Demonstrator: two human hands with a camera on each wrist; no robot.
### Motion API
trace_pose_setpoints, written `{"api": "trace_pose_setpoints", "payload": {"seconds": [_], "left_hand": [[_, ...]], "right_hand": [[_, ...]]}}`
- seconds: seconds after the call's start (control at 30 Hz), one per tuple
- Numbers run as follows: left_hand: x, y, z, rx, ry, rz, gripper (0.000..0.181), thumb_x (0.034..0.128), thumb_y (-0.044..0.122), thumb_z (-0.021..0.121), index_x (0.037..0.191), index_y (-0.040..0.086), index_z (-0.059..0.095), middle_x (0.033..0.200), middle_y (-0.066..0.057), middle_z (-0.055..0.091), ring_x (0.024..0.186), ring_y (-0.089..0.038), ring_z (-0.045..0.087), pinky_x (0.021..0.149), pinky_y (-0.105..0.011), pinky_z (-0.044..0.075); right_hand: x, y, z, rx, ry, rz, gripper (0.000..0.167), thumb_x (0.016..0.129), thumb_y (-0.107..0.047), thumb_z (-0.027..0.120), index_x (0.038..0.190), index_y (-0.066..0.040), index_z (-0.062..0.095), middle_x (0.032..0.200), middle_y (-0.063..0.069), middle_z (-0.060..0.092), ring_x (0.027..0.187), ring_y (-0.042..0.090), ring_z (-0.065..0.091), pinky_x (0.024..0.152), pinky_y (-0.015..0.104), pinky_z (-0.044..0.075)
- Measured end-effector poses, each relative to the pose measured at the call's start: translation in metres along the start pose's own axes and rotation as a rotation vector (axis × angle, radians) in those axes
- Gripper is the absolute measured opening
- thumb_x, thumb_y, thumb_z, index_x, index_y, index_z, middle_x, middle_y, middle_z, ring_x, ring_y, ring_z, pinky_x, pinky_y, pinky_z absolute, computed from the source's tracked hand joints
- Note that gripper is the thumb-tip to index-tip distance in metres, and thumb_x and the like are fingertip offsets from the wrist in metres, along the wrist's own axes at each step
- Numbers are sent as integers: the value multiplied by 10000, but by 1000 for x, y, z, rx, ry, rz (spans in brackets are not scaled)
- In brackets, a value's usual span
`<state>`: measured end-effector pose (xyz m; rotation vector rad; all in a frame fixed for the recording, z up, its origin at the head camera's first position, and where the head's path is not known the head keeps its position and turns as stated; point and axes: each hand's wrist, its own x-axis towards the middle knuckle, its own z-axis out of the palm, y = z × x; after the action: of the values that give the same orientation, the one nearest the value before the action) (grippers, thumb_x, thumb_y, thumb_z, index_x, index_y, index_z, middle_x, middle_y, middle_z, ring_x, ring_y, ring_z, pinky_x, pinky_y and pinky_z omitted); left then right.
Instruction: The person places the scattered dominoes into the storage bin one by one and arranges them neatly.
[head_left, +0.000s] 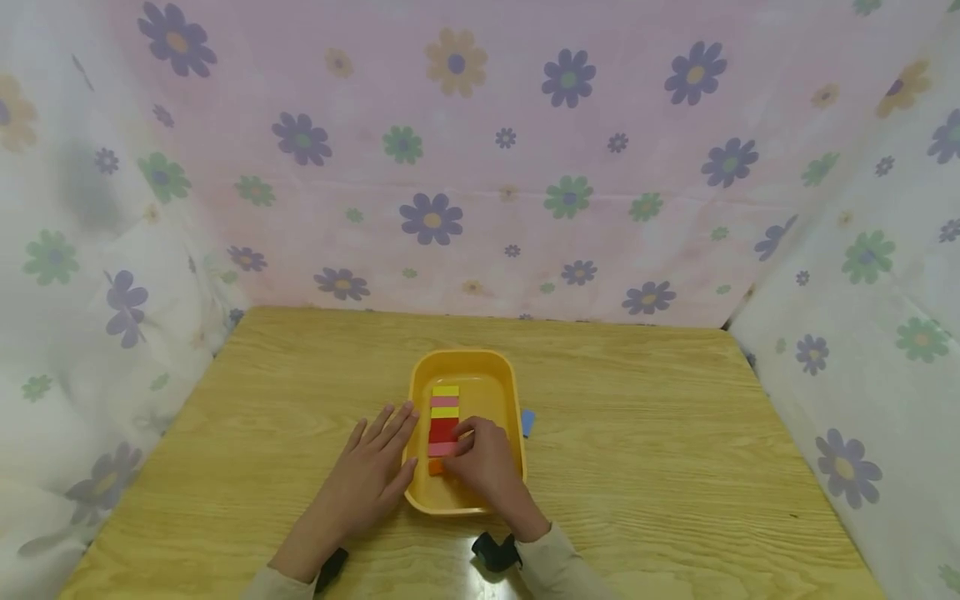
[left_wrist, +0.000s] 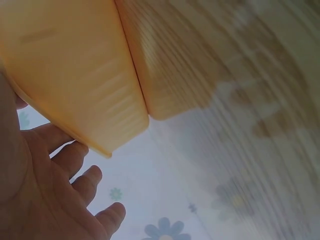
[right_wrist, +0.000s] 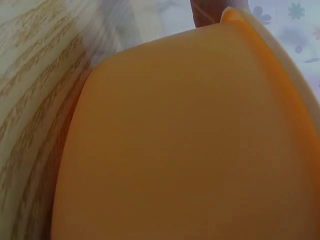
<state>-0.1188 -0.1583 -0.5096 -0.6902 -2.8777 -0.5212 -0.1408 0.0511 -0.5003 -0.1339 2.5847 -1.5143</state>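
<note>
A yellow-orange plastic tray (head_left: 517, 392) stands on the table, and a column of small flat blocks lies along its left half. From far to near the column shows yellow (head_left: 446, 390), pink, another yellow (head_left: 445, 412), red (head_left: 442, 430) and pink (head_left: 441, 449). Nearest is a small orange block (head_left: 435, 467), slightly askew. My right hand (head_left: 487, 462) reaches into the tray, its thumb and fingers bent at the orange block, which they seem to pinch and partly hide. With fingers spread, my left hand (head_left: 375, 467) rests against the tray's left rim.
A blue piece (head_left: 528, 422) lies on the wooden table (head_left: 637, 442) just beyond the tray's right side, partly hidden by it. Flower-patterned cloth (head_left: 510, 167) hangs behind the table and along both sides. Dark straps show at both wrists.
</note>
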Motion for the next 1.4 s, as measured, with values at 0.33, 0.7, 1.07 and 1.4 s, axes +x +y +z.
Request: {"api": "trace_pose_setpoints", "payload": {"seconds": [0.33,0.7,1.07,1.4], "left_hand": [[2,1,-2,5,-25,-16,629,1029,344,566,1579,101,381,1662,-38,308,1544,-314,257,1214,-629,215],[1,4,-2,1,9,1,611,1020,316,584,1557,77,419,1647,-62,343,1527,-343,292,1196,-644,245],[0,3,-2,5,-12,-13,628,1017,324,593,1564,81,405,1655,-59,325,1538,-332,271,1211,-633,219],[1,2,-4,10,-14,-13,615,1021,331,582,1557,78,419,1653,-57,330,1538,-331,269,1214,-627,216]], "right_hand": [[1,-4,3,-92,11,104,780,736,-61,870,1375,115,459,748,29,626,648,147,562,596,269,497],[2,-5,4,-74,39,117,904,739,-33,864,1456,129,337,749,46,631,640,149,596,598,283,519],[8,-2,12,-223,83,135,914,743,-128,893,1447,117,364,1166,308,647,1011,424,656,882,538,571],[7,-2,14,-263,37,154,782,804,-206,868,1347,129,415,1101,289,648,961,391,655,848,519,578]]}}
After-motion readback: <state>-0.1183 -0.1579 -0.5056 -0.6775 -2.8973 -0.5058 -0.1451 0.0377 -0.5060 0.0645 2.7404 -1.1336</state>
